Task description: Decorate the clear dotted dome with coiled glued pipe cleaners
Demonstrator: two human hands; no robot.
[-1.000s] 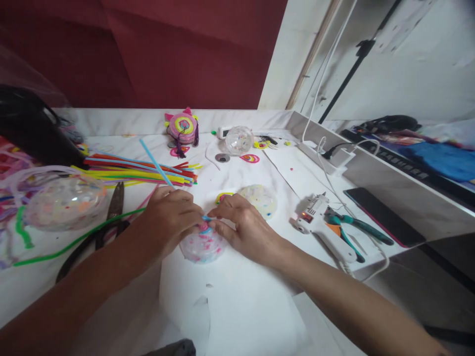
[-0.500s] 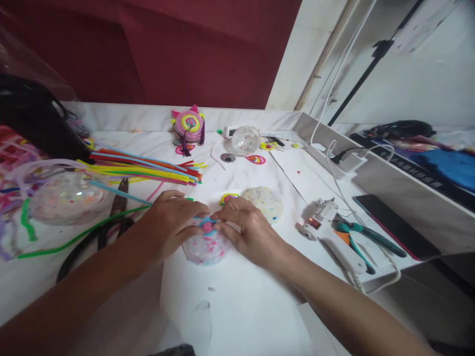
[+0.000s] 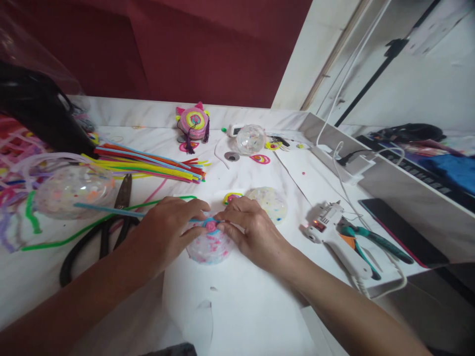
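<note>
Head view: we face a red board (image 3: 222, 49) behind a white table (image 3: 245, 175), with a sheet of paper (image 3: 256, 301) on the side nearest us. Our left hand (image 3: 174, 220) and right hand (image 3: 254, 227) come together over the paper's far end, their fingertips near each other but apart. Scissors (image 3: 123, 194) lie beyond the left forearm; a glue gun (image 3: 336, 240) lies beyond the right one, its red lamp lit. A clear dome (image 3: 70, 193) sits at the far left. Under our fingertips is the pink dome (image 3: 210, 251), resting on the paper. The blue stem (image 3: 100, 208) runs from its top out to the left, passing the left hand, its free end overlapping the clear dome in our view. Smallest is the pink coil (image 3: 211, 226) atop the pink dome, edged with blue, between our two thumbs.

The relation that counts, we judge, is the stem's lie: its long axis runs nearly left to right, the loose length is all on the left, and the left hand is nearer to it. The left thumb and forefinger seem clamped on the stem beside the coil. Whether the right fingertips pinch stem or coil, or only press, we cannot tell.
</note>
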